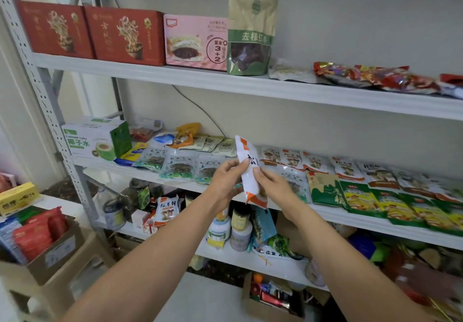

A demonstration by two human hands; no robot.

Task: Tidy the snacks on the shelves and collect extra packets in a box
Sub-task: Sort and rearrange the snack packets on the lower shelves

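Note:
Both hands hold one white-and-orange snack packet (pixel 248 168) upright in front of the middle shelf (pixel 350 217). My left hand (pixel 226 180) grips its left edge and my right hand (pixel 271 186) pinches its lower right side. On the shelf behind lie rows of flat packets: green-and-clear ones (pixel 179 166) to the left, matching white-and-orange ones (pixel 315 162) to the right, and green-and-yellow ones (pixel 400 209) at the far right. An open cardboard box (pixel 57 249) with red and blue packets stands at the lower left.
The top shelf (pixel 175 76) carries two red boxes (pixel 122 36), a pink box (pixel 196 42), a tall kraft bag (pixel 251 28) and red wrappers (pixel 375 77). A coconut-water carton (pixel 96 137) sits left on the middle shelf. Jars (pixel 240 231) crowd the lower shelf. Another box (pixel 273 299) stands on the floor.

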